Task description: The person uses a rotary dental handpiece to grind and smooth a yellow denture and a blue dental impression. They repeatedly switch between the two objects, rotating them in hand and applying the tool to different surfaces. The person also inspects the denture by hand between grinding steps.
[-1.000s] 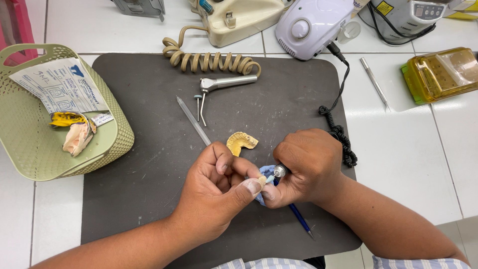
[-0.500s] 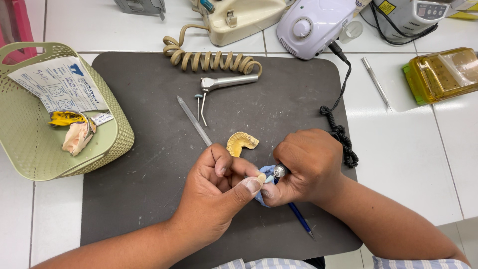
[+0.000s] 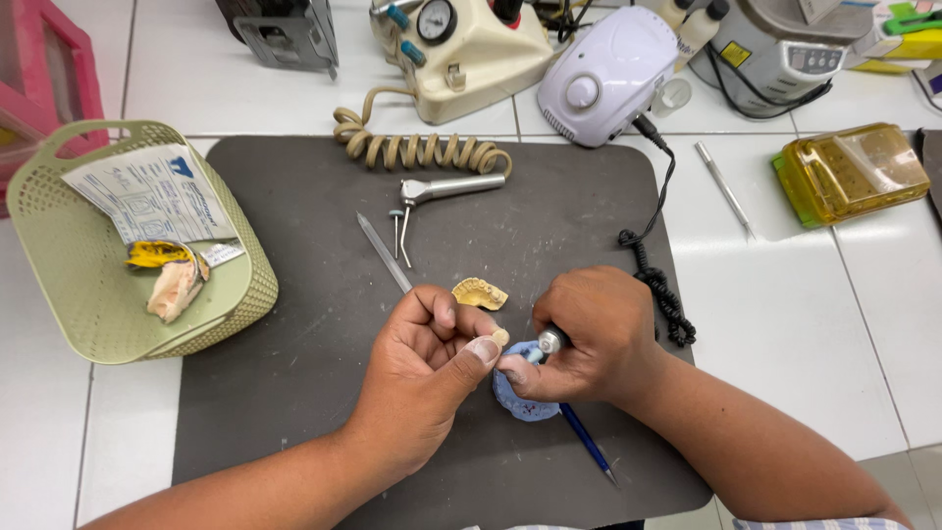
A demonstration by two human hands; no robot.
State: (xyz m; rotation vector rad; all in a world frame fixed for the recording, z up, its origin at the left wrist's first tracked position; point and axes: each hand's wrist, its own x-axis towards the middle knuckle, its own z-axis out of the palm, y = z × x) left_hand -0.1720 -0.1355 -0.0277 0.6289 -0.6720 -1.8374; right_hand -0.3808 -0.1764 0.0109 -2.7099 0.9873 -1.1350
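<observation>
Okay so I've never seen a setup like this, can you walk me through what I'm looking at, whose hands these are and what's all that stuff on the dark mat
This is one view from a camera worn on a person's head, looking down at their own two bare hands; there is no machine arm. The left hand pinches a small pale piece at its fingertips. The right hand grips a handpiece with a metal tip, close against that piece, above a blue lump. They work over a dark mat on a white tiled counter. On the mat lie a yellowish dental cast, a silver angled handpiece and a thin metal tool. A green basket sits left, a white motor unit behind.
</observation>
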